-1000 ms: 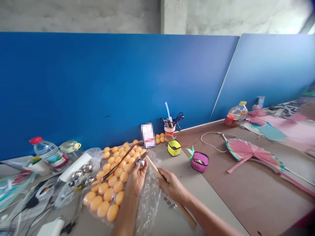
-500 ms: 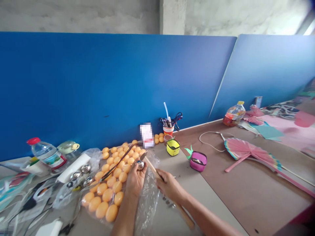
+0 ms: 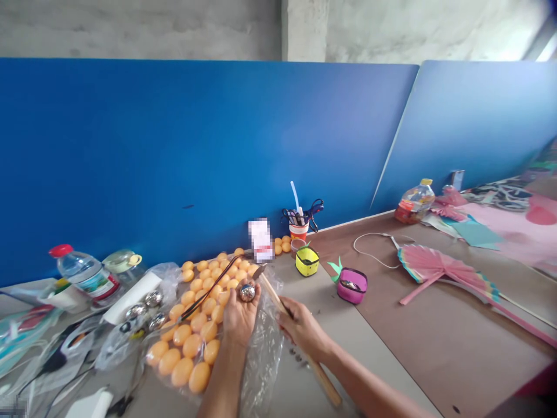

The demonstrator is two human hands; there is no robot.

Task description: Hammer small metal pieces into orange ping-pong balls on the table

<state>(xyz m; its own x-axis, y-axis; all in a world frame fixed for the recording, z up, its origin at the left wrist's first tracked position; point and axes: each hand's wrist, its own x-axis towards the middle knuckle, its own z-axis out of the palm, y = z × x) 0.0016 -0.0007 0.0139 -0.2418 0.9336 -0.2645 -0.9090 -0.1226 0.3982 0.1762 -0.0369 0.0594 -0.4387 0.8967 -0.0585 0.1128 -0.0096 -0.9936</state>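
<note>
A shiny silver ball [image 3: 248,292] rests in my left hand [image 3: 240,316], fingers curled around it, palm up above the bag of orange balls. My right hand [image 3: 302,328] is wrapped around the wooden handle of a hammer [image 3: 324,383]. Its dark metal head lies just above and right of the silver ball; whether they touch I cannot tell. Beneath my hands, the clear plastic bag [image 3: 263,360] spreads over the table, with several orange balls [image 3: 191,345] in it. Small dark bits [image 3: 298,358] lie beside the hammer handle.
Several more silver balls [image 3: 153,298] lie left among plastic wrap, near a red-capped bottle [image 3: 89,276]. A yellow pouch [image 3: 307,262], a purple pouch [image 3: 351,286] and a pen cup [image 3: 298,231] stand beyond my right hand. Farther right is a pink fan [image 3: 444,267]. A blue partition [image 3: 195,145] borders the back.
My left hand has tilted, so more of the silver ball shows, slightly lower than before. The hammer's head has shifted a little to the right.
</note>
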